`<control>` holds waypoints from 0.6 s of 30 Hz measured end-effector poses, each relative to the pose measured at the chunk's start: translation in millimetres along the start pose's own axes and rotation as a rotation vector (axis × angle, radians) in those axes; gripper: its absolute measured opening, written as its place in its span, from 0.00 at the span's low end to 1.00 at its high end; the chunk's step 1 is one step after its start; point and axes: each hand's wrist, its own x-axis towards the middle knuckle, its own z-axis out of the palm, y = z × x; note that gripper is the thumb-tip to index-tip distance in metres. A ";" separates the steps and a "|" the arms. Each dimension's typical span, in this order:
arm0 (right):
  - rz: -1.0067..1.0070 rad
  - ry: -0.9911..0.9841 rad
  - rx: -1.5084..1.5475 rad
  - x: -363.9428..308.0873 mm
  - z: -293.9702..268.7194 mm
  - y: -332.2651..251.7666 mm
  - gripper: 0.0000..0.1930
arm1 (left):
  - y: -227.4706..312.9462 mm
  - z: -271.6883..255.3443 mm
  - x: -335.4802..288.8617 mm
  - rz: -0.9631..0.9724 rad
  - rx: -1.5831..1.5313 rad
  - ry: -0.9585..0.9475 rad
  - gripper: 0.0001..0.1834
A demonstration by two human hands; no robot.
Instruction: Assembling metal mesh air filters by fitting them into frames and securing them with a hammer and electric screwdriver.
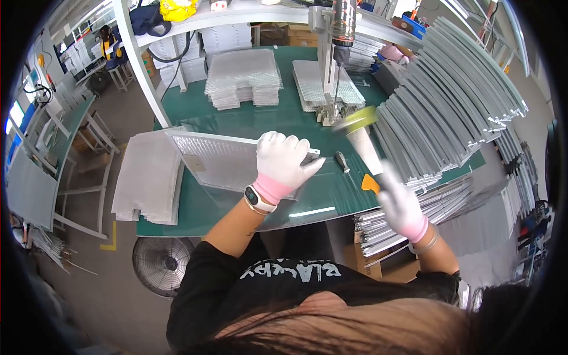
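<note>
**Framed mesh panel in the left hand, hammer in the right**

Our left hand [283, 157], in a white glove with a pink cuff, has its fingers curled over the upper edge of a framed mesh panel [228, 163] near its right end, thumb pointing out to the right. Our right hand [402, 204], gloved alike, is wrapped around a hammer [365, 149] with a pale handle and yellow-green head; both are blurred.

The panel stands tilted on edge upon the green tabletop [201, 219]. We judge it light, with a stiff rim and a thin mesh that could dent, so we would grip the rim rather than press the middle. Smooth metal may slide under glove fabric. The hammer probably feels head-heavy, best held low on its handle.

Between panel and hammer lie a screwdriver-like tool [342, 161] and, nearer us, an orange scraper [370, 184]. Farther out are a stack of pale sheets [145, 171] at left, grey metal strips [438, 106] at right, and a hanging power driver [343, 26] beyond.
</note>
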 end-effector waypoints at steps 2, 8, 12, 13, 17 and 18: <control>0.145 -0.203 -0.053 -5.5 -3.5 2.1 0.29 | -1.8 0.2 -2.6 -0.016 -0.013 -0.035 0.18; 0.189 0.286 0.163 -6.0 -22.3 -4.0 0.26 | -1.4 3.3 -4.2 -0.042 -0.004 -0.033 0.17; 0.037 0.007 -0.057 -6.9 20.4 6.0 0.30 | -2.3 10.0 -6.7 -0.038 0.029 -0.017 0.18; 0.171 -0.099 -0.022 -18.4 35.8 10.0 0.30 | -3.9 12.3 -6.5 -0.040 0.022 -0.015 0.18; 0.475 -0.273 0.036 -35.9 74.8 34.1 0.29 | -0.1 11.9 -6.2 -0.032 0.006 0.022 0.18; 0.413 -0.240 0.034 -52.5 104.2 57.0 0.30 | 1.0 10.6 -5.4 -0.034 0.003 0.023 0.18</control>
